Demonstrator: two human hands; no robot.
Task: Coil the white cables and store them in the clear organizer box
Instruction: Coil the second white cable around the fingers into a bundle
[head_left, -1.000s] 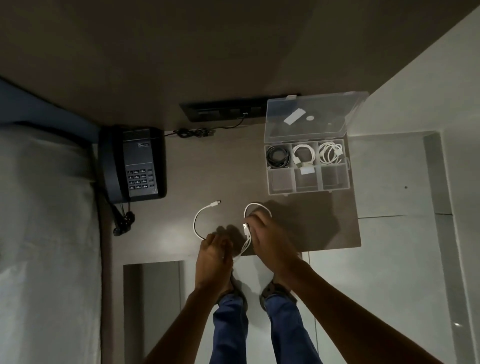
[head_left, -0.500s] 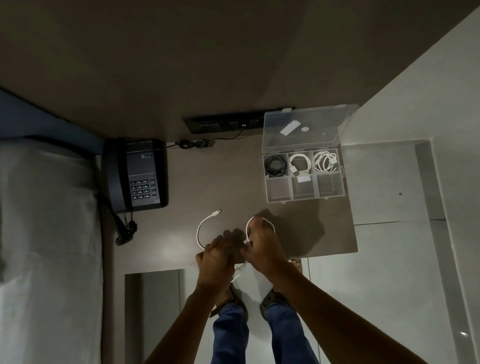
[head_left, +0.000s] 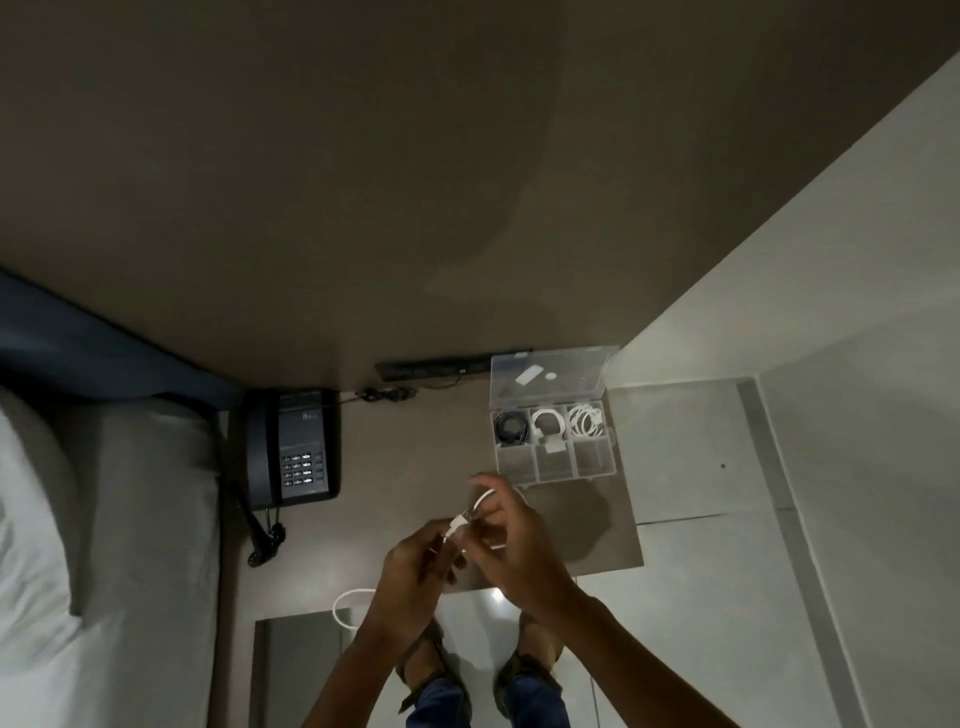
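Note:
A white cable (head_left: 459, 522) is held up between both hands above the brown table's near edge. My right hand (head_left: 511, 540) pinches its connector end and a small loop that curves over the fingers. My left hand (head_left: 410, 577) grips the cable lower down, and the tail hangs in a loop (head_left: 345, 605) to the left of my left wrist. The clear organizer box (head_left: 555, 470) lies open at the table's back right, lid up. Its far row holds a black coil (head_left: 511, 427) and two white coils (head_left: 549, 423), (head_left: 586, 421); the near row looks empty.
A dark desk phone (head_left: 293, 449) stands at the table's left, its cord hanging down. A black socket strip (head_left: 431, 368) with a plugged lead runs along the wall. A bed with white linen (head_left: 78, 545) is at the left. My feet stand on the tiled floor below.
Both hands have lifted the white cable off the table and drawn it toward me. The free end that lay on the table now hangs by my left wrist. The camera tilted up.

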